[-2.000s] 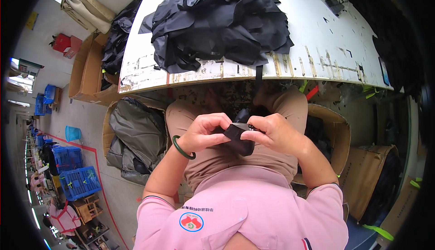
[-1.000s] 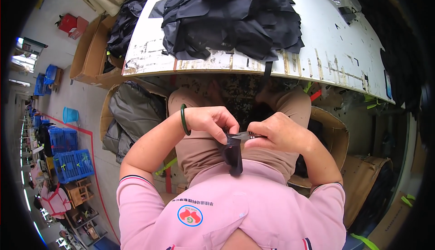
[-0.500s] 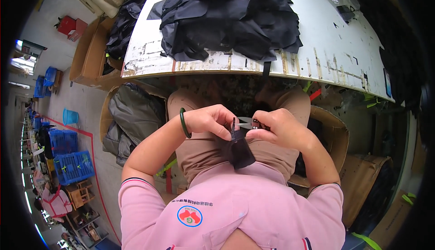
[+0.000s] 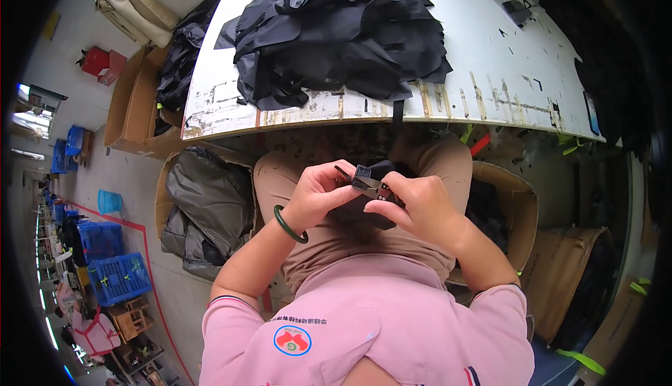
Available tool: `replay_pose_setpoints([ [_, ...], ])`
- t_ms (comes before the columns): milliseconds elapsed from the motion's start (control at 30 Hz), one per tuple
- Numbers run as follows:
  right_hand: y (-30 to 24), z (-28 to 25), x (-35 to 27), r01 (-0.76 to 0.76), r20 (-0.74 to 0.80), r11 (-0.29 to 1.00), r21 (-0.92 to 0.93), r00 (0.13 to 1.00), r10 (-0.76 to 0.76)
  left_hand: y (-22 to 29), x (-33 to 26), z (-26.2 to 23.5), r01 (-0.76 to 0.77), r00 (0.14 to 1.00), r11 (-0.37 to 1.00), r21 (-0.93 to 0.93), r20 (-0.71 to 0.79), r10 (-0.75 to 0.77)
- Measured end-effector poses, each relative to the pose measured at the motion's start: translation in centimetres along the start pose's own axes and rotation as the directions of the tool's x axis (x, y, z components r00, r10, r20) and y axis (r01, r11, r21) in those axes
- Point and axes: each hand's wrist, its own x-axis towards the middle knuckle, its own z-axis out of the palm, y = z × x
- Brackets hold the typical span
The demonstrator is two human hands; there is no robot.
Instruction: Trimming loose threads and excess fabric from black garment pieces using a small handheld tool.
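Note:
Over my lap, my left hand (image 4: 322,190) pinches a small piece of black fabric (image 4: 379,170) with a ribbed band along its edge. A thin black end sticks out between the fingers. My right hand (image 4: 423,204) is closed around small thread snips (image 4: 372,188) with short metal blades and a dark handle. The blades lie against the ribbed edge, close to my left fingertips. Whether they are cutting through anything is too small to tell. Part of the fabric hangs behind my hands.
A white table (image 4: 504,71) with worn tape marks stands ahead, bearing a heap of black fabric pieces (image 4: 343,36). Open cardboard boxes (image 4: 521,204) flank my legs; the left one holds grey-green cloth (image 4: 210,204). Blue crates (image 4: 119,277) and a person (image 4: 94,330) are farther left.
The black fabric has been turned upward, from hanging below my hands to lying above the snips. The snips now rest at its banded edge. My left wrist has swung lower and rightward.

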Motion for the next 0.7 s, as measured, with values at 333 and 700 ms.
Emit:
replay_pose_setpoints([
  [333,0.19,-0.54,-0.04,-0.121,0.133,0.980,0.157,0.986,0.101,-0.21,-0.39,-0.03,0.001,1.000,0.999,0.036,0.002,-0.002],
  [700,0.68,-0.54,-0.55,-0.087,0.044,0.996,0.002,0.995,0.086,-0.35,-0.68,0.32,0.020,0.998,0.995,0.101,-0.067,-0.013],
])
